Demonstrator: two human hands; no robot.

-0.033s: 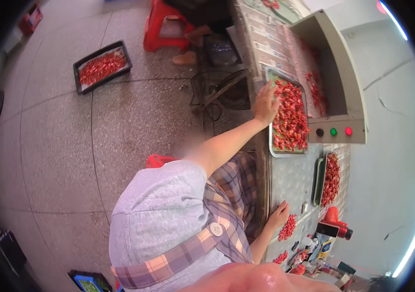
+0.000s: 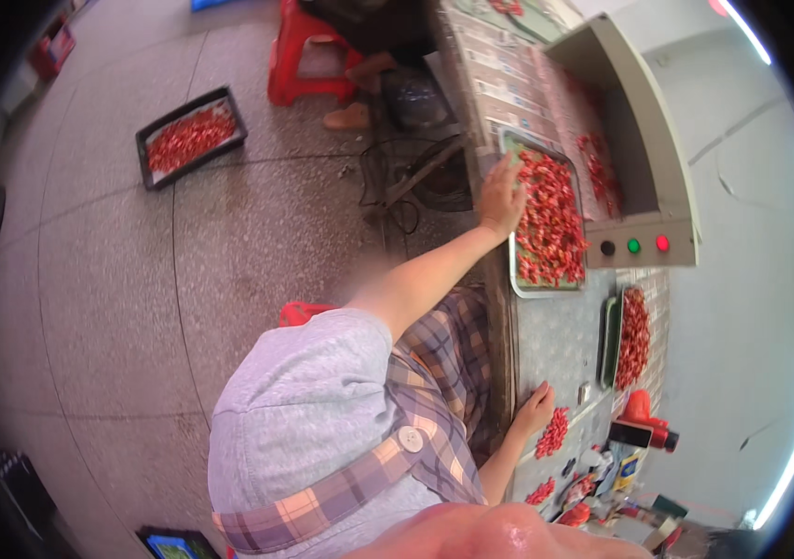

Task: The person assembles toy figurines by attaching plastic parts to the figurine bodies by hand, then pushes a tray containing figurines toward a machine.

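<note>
1. Left hand [image 2: 502, 197]: fingers loosely apart, flat on red pieces [image 2: 550, 224] in metal tray [image 2: 514, 279], 1 o'clock; scoop shallow, avoid spilling over the rim
2. Right hand [image 2: 532, 410]: finger state cannot be told, beside small red pile [image 2: 555, 433] on desk [image 2: 555, 335], 5 o'clock

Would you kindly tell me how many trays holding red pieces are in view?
3: a black tray on the floor, a metal tray on the bench beside the machine, and a dark tray nearer along the bench. Others may be hidden.
</note>
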